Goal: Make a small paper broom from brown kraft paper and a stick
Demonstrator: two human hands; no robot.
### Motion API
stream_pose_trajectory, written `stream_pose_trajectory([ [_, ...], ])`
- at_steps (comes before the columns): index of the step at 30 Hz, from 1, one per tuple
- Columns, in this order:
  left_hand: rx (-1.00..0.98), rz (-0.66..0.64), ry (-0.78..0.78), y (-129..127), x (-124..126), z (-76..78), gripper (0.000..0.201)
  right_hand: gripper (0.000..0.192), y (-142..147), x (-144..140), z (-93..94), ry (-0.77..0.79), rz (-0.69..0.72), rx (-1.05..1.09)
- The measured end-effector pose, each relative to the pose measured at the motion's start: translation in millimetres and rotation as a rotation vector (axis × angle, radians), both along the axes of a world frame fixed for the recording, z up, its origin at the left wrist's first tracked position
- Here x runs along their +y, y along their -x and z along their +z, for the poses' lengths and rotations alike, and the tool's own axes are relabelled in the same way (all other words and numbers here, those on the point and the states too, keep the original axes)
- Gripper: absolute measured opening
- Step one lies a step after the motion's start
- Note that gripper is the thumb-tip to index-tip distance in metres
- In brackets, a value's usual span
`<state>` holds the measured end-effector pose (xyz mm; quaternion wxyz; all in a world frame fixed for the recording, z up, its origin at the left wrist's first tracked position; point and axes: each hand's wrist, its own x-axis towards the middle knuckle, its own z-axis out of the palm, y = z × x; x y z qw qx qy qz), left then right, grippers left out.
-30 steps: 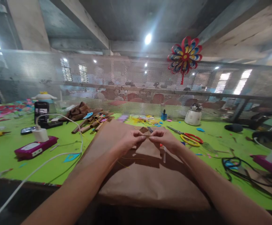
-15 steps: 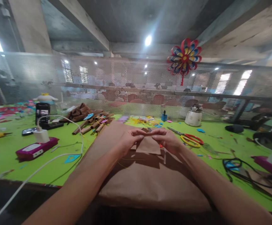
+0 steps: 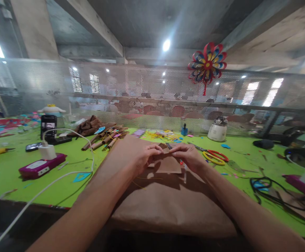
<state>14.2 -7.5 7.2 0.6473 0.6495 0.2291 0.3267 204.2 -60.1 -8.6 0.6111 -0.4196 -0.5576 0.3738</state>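
Note:
A small piece of brown paper (image 3: 167,164) hangs between my hands, its upper edge pinched by both. My left hand (image 3: 147,156) is closed on the paper's top left part, fingertips bent inward. On the other side my right hand (image 3: 188,154) grips the top right part between thumb and fingers. Beneath them spreads a large sheet of brown kraft paper (image 3: 168,203), sagging over the table's front edge. A thin clear stick (image 3: 185,175) lies by my right hand, near a small red bit. Something small and dark shows just behind the fingertips; I cannot make out what.
Scissors (image 3: 215,156) with red and yellow handles lie right of the sheet. Brown paper rolls (image 3: 112,137) are piled at back left. A purple power strip (image 3: 43,166) with a white cable stands left. Black cord (image 3: 263,185) coils at right. A white jar (image 3: 217,130) stands behind.
My left fingertips have shifted slightly along the paper's top edge, and the small paper has moved a little to the right. The large sheet stays in place.

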Motion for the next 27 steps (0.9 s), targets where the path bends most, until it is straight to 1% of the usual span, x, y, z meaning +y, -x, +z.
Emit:
stream_pose_trajectory([
  [2, 0.056, 0.029, 0.002, -1, -1, 0.1, 0.018, 0.011, 1, 0, -1.3, -0.036, -0.019, -0.058],
  [4, 0.125, 0.052, -0.026, -3, -2, -0.2, 0.023, 0.009, 2, 1, -2.6, -0.041, 0.002, -0.09],
  [7, 0.185, 0.028, -0.098, -4, -2, -2.2, 0.025, 0.008, 3, 1, -3.8, -0.01, 0.021, -0.132],
  [10, 0.176, -0.012, -0.18, -4, 1, -5.8, 0.022, 0.009, 2, 1, -3.4, -0.01, -0.02, -0.187],
  [12, 0.172, -0.03, -0.185, -4, 3, -8.3, 0.024, 0.008, 1, 1, -2.5, -0.024, -0.028, -0.199],
  [15, 0.207, 0.005, -0.159, -4, 5, -11.2, 0.025, 0.008, -2, 2, -1.1, -0.023, -0.02, -0.213],
  [18, 0.251, 0.044, -0.203, -4, 6, -13.4, 0.023, 0.013, -5, 0, 0.5, 0.025, -0.014, -0.199],
  [20, 0.27, 0.044, -0.254, -5, 8, -14.6, 0.023, 0.018, -6, -3, 1.9, 0.064, 0.022, -0.192],
  [23, 0.292, 0.022, -0.308, -6, 9, -15.5, 0.025, 0.021, -2, -5, 3.2, 0.109, 0.055, -0.27],
  [27, 0.308, 0.033, -0.396, -7, 11, -16.4, 0.028, 0.027, 4, -2, 1.0, 0.132, -0.031, -0.36],
])
